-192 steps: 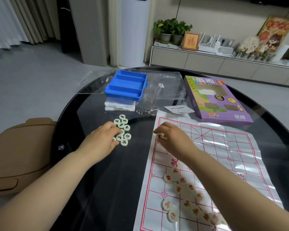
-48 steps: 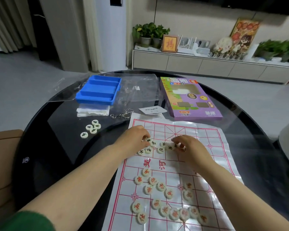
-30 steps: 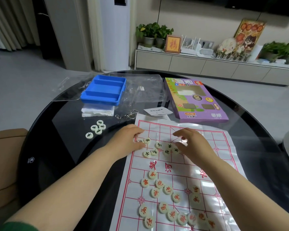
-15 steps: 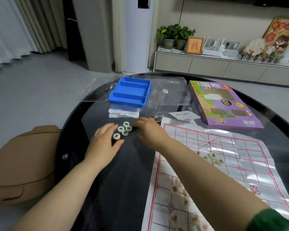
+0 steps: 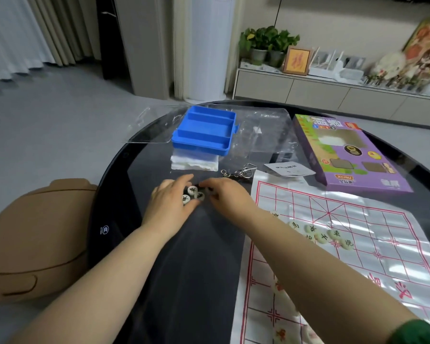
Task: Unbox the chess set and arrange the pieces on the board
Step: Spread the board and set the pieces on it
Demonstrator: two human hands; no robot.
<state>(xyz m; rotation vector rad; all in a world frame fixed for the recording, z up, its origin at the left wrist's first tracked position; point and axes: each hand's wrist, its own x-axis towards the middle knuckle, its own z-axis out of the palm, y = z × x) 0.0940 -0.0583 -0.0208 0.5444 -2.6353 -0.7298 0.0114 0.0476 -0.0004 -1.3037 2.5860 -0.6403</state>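
Black glass is forming the top of the round table [image 5: 196, 274]. On it the loose pieces [image 5: 193, 193], three white discs with black characters, are lying in a tight cluster left of the board [image 5: 372, 234]. The left hand [image 5: 169, 206] is resting beside them with its fingers nearly straight and its thumb spread. The discs are sitting in the gap between forefinger and thumb, so it is touching them rather than gripping. The right hand [image 5: 225, 197] is reaching in from the other side, knuckles up and fingers curled down at the cluster's edge. Whether it is pinching a disc cannot be told, as the hand itself is hiding its fingertips.

The board, a glossy white sheet with a red grid, is lying on the table's right side. More black-marked pieces [image 5: 322, 237] are sitting scattered on it just past the right forearm, and red-marked pieces [image 5: 281, 334] are showing blurred at its near end. Beyond the hands a blue tray [image 5: 205, 130] is standing partly on a white packet [image 5: 194, 164], with a clear plastic bag [image 5: 266, 130] beside it. A metal ring puzzle [image 5: 238, 171] and a paper slip [image 5: 288, 168] are lying near the board's far edge. The purple box [image 5: 345, 155] is lying flat just beyond that edge.
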